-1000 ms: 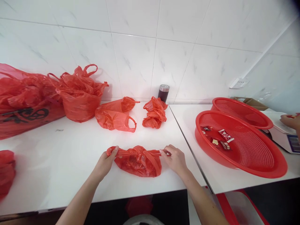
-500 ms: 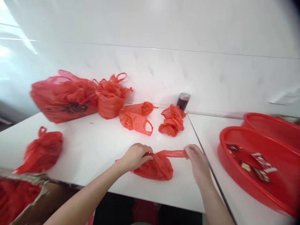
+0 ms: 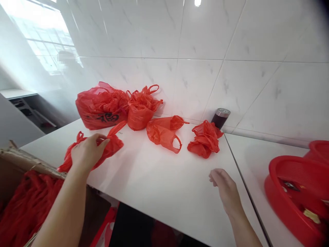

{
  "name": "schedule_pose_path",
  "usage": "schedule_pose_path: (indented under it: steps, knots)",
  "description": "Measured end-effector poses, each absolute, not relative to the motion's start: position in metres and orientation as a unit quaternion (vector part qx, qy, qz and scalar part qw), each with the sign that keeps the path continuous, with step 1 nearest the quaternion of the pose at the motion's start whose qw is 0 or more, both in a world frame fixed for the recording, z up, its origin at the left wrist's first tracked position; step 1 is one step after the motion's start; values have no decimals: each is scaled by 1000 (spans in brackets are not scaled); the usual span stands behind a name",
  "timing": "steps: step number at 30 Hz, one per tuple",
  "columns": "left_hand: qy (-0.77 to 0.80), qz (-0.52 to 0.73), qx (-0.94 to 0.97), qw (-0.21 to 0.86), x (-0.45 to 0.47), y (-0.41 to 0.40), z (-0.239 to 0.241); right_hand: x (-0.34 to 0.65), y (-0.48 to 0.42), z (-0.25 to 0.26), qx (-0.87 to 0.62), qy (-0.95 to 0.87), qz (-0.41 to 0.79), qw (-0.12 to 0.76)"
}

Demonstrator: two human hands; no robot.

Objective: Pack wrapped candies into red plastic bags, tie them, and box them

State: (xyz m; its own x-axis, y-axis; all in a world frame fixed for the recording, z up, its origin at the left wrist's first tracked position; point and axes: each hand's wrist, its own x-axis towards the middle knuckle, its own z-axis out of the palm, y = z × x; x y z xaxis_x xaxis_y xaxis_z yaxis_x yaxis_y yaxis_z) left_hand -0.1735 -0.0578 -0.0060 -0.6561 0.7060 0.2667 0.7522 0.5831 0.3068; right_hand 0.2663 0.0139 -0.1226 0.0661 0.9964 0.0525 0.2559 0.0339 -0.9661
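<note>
The left hand (image 3: 87, 152) has its grip closed over a small red bag (image 3: 113, 145), fingers wrapped across the bunched middle, at the near left edge of the surface (image 3: 159, 178). The bag looks like thin plastic film: probably light, soft and a little slippery, so the gathered body or a handle loop gives the surest hold. The right hand (image 3: 224, 188) hovers low over the surface, its grip loose, fingers half curled and holding nothing. Below the left hand a cardboard box (image 3: 15, 161) holds more red plastic. Further back lie a flat bag (image 3: 163, 132) and a crumpled bag (image 3: 204, 140); a red basket (image 3: 282, 185) sits far right.
</note>
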Motion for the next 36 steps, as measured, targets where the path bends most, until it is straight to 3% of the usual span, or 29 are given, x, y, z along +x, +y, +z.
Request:
schedule_pose_path:
  steps: [3,6,8,11,14,16,20,23,27,30,36]
  knots:
    - [-882,-200,-419,85,-171,-56,-15,264,34,-117,-571,-612,328,437]
    - [-844,-219,-484,70,-151,-46,-37,264,68,-114,-567,-681,159,436]
    - [-805,-238,-542,34,-129,-38,-57,264,94,-114,-581,-698,73,412]
    - [-732,-268,-624,-56,-92,-31,-84,267,126,-111,-616,-686,62,383]
    - [-676,-281,-662,-158,-59,-31,-98,273,134,-94,-627,-653,53,421]
    - [-669,-281,-650,-226,-41,-32,-96,274,122,-75,-594,-622,39,509]
    - [-617,-345,-600,-374,-13,-31,-81,266,67,-42,-444,-579,156,666]
    - [-513,-420,-524,-535,5,-24,-70,255,21,-35,-400,-583,266,655]
    - [-358,-427,-412,-721,24,-16,-66,248,-23,-53,-342,-656,376,557]
    - [-353,-422,-392,-737,29,-14,-71,254,-36,-72,-333,-660,420,526]
    - [-416,-489,-274,-716,9,-21,-95,287,-35,-85,-318,-421,475,705]
